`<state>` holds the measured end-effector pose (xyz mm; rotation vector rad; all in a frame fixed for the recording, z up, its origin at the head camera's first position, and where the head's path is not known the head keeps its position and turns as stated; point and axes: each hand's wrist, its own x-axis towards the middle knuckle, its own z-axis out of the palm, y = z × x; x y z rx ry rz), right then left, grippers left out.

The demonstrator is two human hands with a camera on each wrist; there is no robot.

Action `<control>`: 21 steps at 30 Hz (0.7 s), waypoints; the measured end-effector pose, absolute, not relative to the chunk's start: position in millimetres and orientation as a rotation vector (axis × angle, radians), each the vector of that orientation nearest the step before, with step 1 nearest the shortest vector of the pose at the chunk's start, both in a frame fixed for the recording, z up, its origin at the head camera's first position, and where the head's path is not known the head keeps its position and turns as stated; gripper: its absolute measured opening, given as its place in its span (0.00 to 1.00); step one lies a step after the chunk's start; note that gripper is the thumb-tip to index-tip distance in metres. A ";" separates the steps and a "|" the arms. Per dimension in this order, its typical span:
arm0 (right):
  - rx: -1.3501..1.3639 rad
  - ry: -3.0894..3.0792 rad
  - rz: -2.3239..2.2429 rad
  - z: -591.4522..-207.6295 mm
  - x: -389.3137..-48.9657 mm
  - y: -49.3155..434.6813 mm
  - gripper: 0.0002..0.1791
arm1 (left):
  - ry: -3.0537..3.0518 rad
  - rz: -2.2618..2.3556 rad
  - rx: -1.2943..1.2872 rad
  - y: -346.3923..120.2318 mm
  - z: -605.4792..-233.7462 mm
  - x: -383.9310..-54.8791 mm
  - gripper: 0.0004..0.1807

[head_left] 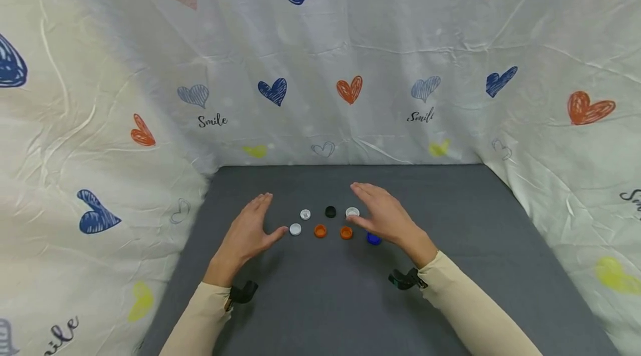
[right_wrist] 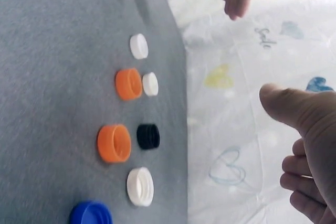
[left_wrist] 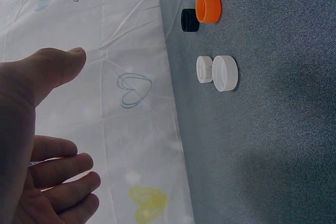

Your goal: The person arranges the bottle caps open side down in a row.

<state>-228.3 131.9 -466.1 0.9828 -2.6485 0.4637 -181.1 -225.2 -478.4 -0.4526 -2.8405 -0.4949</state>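
Two hands point(head_left: 246, 237) point(head_left: 386, 217), seven bottle caps point(head_left: 305, 214) point(head_left: 295, 229) point(head_left: 320, 231) point(head_left: 330, 212) point(head_left: 346, 232) point(head_left: 353, 211) point(head_left: 373, 238)

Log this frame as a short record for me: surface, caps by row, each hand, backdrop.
surface: grey tabletop
near row, left to right: near white cap, left orange cap, right orange cap, blue cap
far row, left to right: far-left white cap, black cap, far-right white cap
cap count: seven
left hand: raised, thumb spread, holding nothing
right hand: raised, thumb spread, holding nothing
backdrop: white cloth printed with hearts and "Smile"
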 end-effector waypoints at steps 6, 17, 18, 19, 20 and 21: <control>1.018 -2.621 0.498 -466.5 -232.6 109.3 0.38 | -2.816 -0.481 -0.489 -225.2 -482.5 -183.0 0.45; 1.119 -2.619 0.498 -476.4 -237.0 76.6 0.28 | -2.804 -0.461 -0.500 -221.7 -490.5 -187.9 0.42; 1.131 -2.619 0.506 -478.1 -237.7 73.5 0.28 | -2.801 -0.460 -0.503 -221.3 -491.9 -188.6 0.41; 1.142 -2.614 0.510 -479.7 -238.2 70.3 0.27 | -2.793 -0.460 -0.506 -220.8 -493.3 -189.4 0.41; 1.152 -2.614 0.511 -480.9 -238.5 67.0 0.26 | -2.784 -0.465 -0.508 -220.5 -495.0 -190.1 0.41; 1.163 -2.613 0.514 -482.0 -238.7 63.5 0.26 | -2.774 -0.466 -0.510 -220.2 -496.8 -191.0 0.41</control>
